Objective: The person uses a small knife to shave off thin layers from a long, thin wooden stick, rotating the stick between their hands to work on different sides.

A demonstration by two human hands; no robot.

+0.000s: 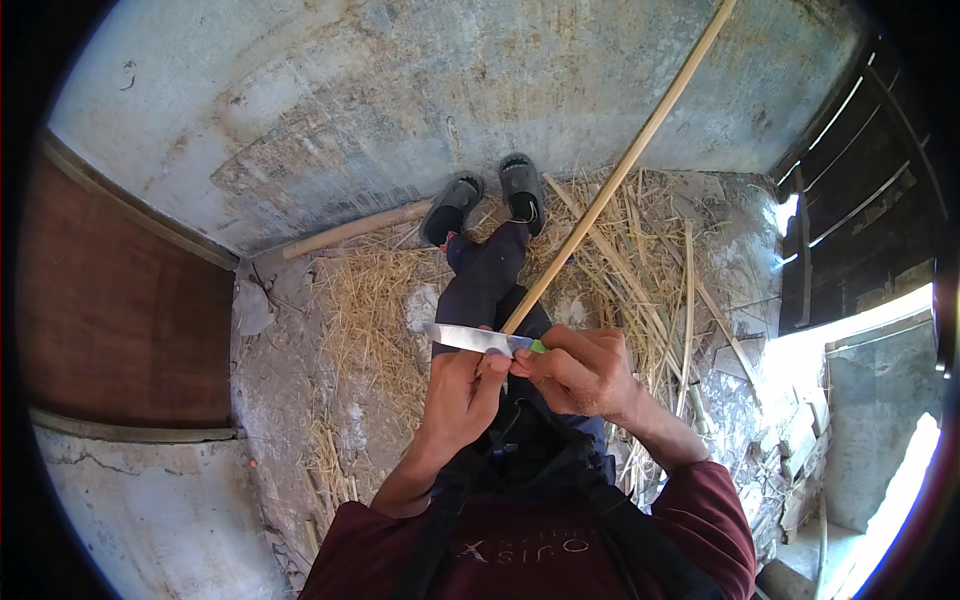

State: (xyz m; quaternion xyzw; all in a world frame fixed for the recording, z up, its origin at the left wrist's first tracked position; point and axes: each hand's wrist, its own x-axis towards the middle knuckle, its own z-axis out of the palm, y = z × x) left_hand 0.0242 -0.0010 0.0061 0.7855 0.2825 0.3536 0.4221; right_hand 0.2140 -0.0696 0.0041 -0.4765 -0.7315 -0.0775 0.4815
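Observation:
My right hand [580,370] is closed around the green handle of a knife [465,338]. Its bright, broad blade points left, across the lower part of a long, pale wooden pole [620,175]. Just below the blade, my left hand [462,390] is closed with thumb and fingers pinched together, seemingly on the pole's near end. Blade and fingers hide that end and the exact grip. The fingertips of both hands almost meet, close to the blade. From my lap the pole slants up and to the right, past the top edge of the view.
Straw [365,310] and split strips [690,300] litter the floor around my legs. A thick round pole [355,228] lies along the base of the stained wall [350,100], by my slippers. A brown wooden panel [130,300] stands left, dark slats [860,220] right.

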